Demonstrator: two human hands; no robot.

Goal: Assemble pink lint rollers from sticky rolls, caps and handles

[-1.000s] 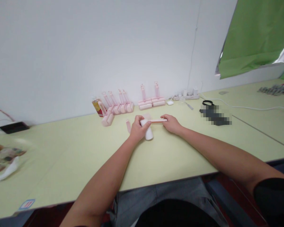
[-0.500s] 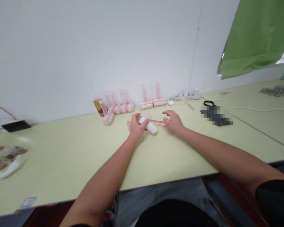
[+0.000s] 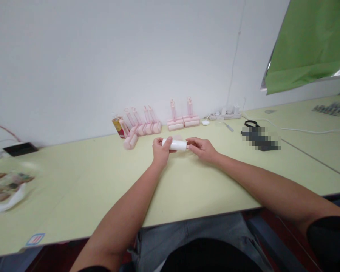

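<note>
My left hand [image 3: 160, 150] is closed round the left end of a white roller [image 3: 176, 145] that lies sideways just above the pale green table [image 3: 73, 189]. My right hand [image 3: 201, 148] pinches the roller's right end with fingers curled. Any pink handle between the hands is hidden by them. Behind my hands, against the wall, stand several pink lint rollers [image 3: 143, 124] in a leaning group, and two upright ones [image 3: 183, 117] side by side.
A small red and yellow carton [image 3: 117, 126] stands left of the pink group. A power strip [image 3: 224, 113] with a white cable lies by the wall, a black object [image 3: 257, 136] to the right. A plastic bag [image 3: 4, 187] sits far left. A green sheet [image 3: 308, 41] hangs at the upper right.
The white roller has turned from pointing toward me to lying sideways. My right hand has moved left onto its end, and the pink handle seen before is no longer in sight.
</note>
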